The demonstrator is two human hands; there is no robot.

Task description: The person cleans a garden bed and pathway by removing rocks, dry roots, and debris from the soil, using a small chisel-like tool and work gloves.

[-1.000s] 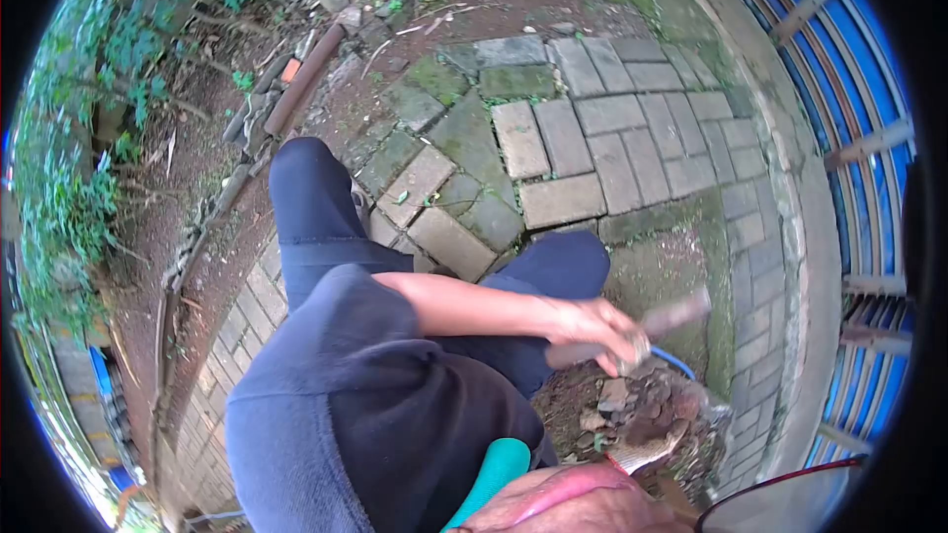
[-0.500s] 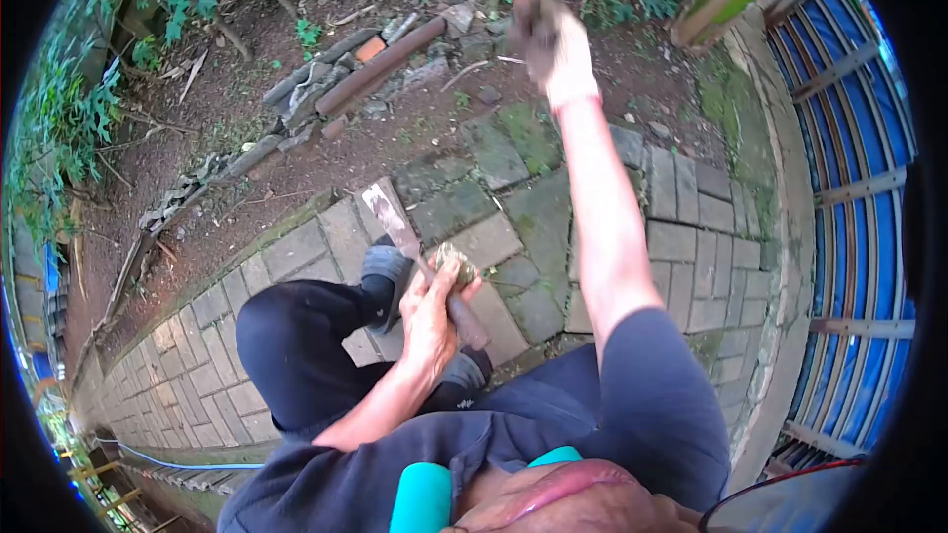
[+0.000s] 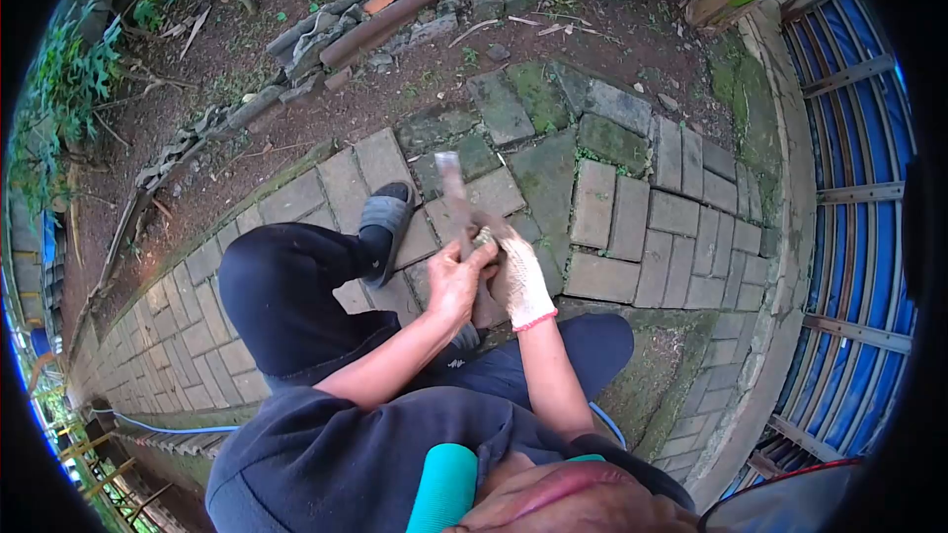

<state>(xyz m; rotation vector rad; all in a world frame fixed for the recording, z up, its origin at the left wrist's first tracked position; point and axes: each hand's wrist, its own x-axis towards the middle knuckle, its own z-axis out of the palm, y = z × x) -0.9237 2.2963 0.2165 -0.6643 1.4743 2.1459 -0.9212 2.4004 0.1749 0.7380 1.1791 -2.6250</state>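
Note:
My bare left hand (image 3: 454, 281) is closed round a flat-bladed hand scraper (image 3: 452, 183), its narrow metal blade pointing away from me. My right hand (image 3: 520, 281) wears a pale knit glove with a red cuff edge and dirt-stained fingers. Its fingers are curled against the scraper's shaft, touching my left fingers. A small yellowish clump (image 3: 484, 236) shows between the two hands; what it is I cannot make out. The scraper's handle is mostly hidden behind the hands. Both hands are above the paving (image 3: 496, 193), close to my sandalled foot (image 3: 387, 222).
Mossy paving blocks (image 3: 604, 276) lie ahead and to the right. Beyond them is bare soil with a stone border (image 3: 247, 158) and a brown pipe-like length (image 3: 390, 25). A blue slatted fence (image 3: 854, 188) runs along the right; leafy plants (image 3: 74, 104) grow at left.
My gloved right hand has come back from over the soil to meet my left hand. The left hand has shifted slightly right, and the scraper's blade now stands more upright in view.

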